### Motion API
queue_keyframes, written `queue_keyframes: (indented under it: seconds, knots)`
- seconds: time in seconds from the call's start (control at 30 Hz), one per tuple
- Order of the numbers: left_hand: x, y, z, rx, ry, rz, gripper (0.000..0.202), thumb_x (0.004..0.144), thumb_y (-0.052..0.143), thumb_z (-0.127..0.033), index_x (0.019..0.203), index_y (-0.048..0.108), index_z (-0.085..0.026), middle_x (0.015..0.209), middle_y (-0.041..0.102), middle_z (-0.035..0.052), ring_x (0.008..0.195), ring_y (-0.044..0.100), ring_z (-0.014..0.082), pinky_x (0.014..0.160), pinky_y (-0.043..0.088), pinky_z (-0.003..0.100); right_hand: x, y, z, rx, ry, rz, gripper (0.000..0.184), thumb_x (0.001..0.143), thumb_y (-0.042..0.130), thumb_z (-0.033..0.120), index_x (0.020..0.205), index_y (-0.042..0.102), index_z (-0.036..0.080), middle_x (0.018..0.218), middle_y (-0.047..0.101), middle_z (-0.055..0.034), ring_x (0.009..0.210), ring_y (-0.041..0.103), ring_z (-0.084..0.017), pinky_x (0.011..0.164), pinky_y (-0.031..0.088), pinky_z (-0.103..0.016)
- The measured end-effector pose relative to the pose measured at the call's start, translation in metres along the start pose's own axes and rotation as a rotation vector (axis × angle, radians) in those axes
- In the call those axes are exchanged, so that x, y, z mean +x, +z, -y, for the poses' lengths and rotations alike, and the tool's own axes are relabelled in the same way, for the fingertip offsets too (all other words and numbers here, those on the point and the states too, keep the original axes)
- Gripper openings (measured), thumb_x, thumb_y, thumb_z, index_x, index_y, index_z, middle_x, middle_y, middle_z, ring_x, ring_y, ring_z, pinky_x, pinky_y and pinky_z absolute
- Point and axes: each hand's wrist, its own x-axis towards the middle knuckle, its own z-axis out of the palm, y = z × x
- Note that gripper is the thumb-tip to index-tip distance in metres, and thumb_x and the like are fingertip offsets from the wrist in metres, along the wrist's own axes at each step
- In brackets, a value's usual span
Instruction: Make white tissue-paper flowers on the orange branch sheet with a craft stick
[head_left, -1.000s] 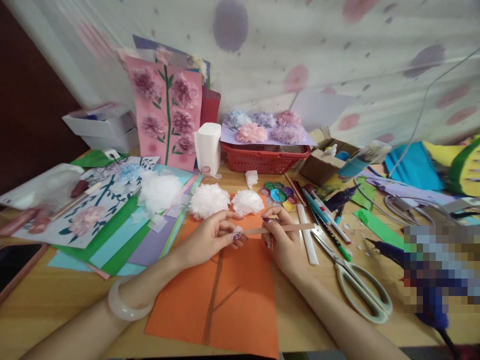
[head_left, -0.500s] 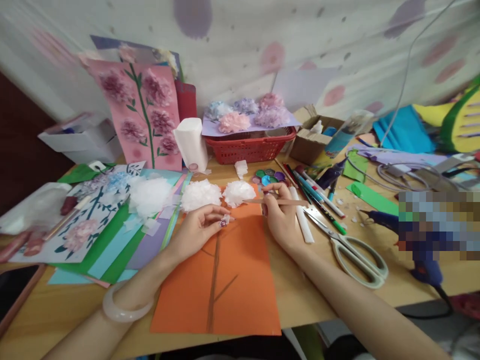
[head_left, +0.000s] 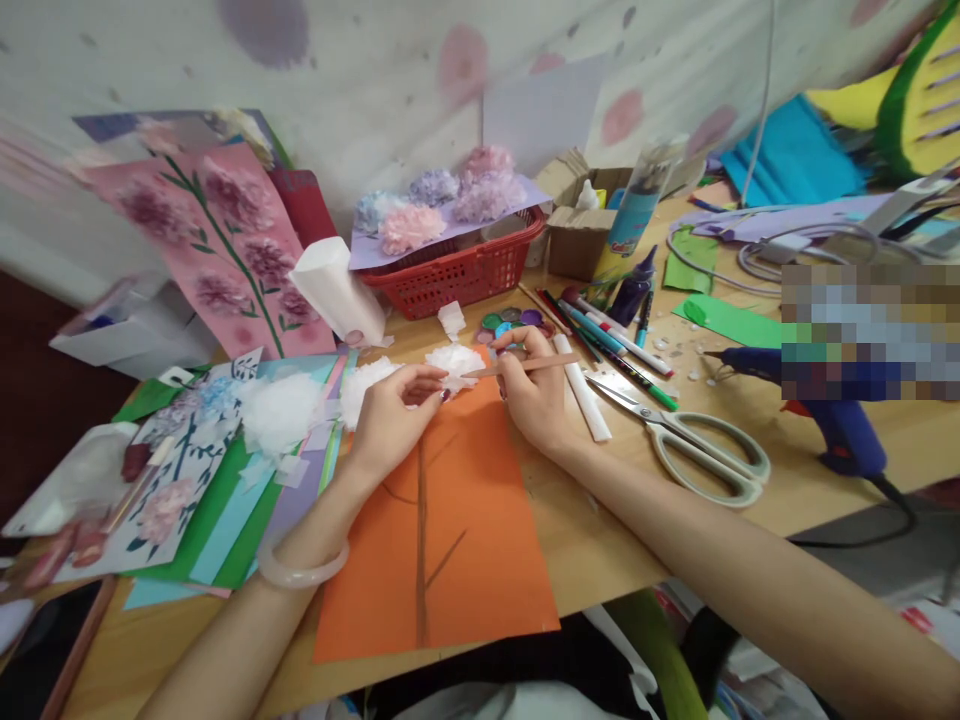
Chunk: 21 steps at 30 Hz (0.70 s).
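My left hand (head_left: pixel 397 412) rests over the top left of an orange sheet (head_left: pixel 480 520) with a brown stem and branches drawn on it. Its fingers are curled, and its thumb and forefinger come close together at the edge of a small white paper flower (head_left: pixel 454 364). Whatever they may pinch is too small to tell. In my right hand (head_left: pixel 534 395) is a thin brown stick (head_left: pixel 559 363), gripped between thumb and fingers, its tapered end pointing left at the flower. Another white paper flower (head_left: pixel 364 390) is partly hidden behind my left hand.
Scissors (head_left: pixel 694 445), pens (head_left: pixel 630 345) and a blue glue gun (head_left: pixel 847 400) lie to the right. A red basket (head_left: pixel 457 280) stands behind, bearing paper flowers. Coloured sheets (head_left: pixel 232 520) and a white fluffy bundle (head_left: pixel 281 412) are at the left, with a phone (head_left: pixel 56 640) by the edge.
The view has turned to the right and tilted. My left fingertips have come up to the small white flower's edge. The stick stays in my right hand, its tip still by the flower.
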Motion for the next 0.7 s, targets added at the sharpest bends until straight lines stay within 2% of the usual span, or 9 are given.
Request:
queue_keyframes:
  seconds: [0.13,0.3,0.47,0.7]
  knots:
    - [0.008,0.006,0.003,0.123,0.039,-0.074,0.024,0.077,0.065,-0.015,0.101,0.068,-0.018,0.087,0.077,0.0037,0.084,0.073,0.0187,0.075,0.055,0.03,-0.002,0.0,0.006,-0.003,-0.058,0.02,0.011,0.082,0.046,0.016,0.087,0.053,0.022,0.074,0.055,0.001,0.064,0.052,-0.015,0.056,0.036,-0.028]
    - [0.01,0.006,0.002,0.194,0.065,-0.099,0.023,0.077,0.066,-0.013,0.1,0.068,-0.019,0.084,0.075,0.0018,0.076,0.071,0.0166,0.07,0.054,0.028,-0.005,0.004,0.01,-0.053,-0.051,0.163,0.008,0.085,0.044,0.018,0.09,0.049,0.023,0.066,0.051,0.0038,0.058,0.05,-0.014,0.056,0.035,-0.028]
    - [0.013,0.006,0.001,0.234,0.067,-0.095,0.023,0.077,0.065,-0.011,0.099,0.066,-0.019,0.082,0.074,0.0009,0.067,0.068,0.0153,0.066,0.053,0.028,-0.006,0.007,0.008,-0.121,-0.115,0.231,0.008,0.088,0.043,0.018,0.092,0.048,0.023,0.064,0.051,0.0054,0.056,0.051,-0.013,0.057,0.035,-0.027]
    - [0.016,0.005,-0.002,0.325,0.077,-0.115,0.024,0.075,0.068,-0.012,0.098,0.067,-0.019,0.083,0.075,0.0012,0.084,0.069,0.0207,0.08,0.05,0.034,-0.005,0.008,0.005,-0.174,-0.126,0.238,0.008,0.089,0.043,0.019,0.092,0.049,0.023,0.064,0.046,0.0058,0.056,0.047,-0.014,0.059,0.034,-0.027]
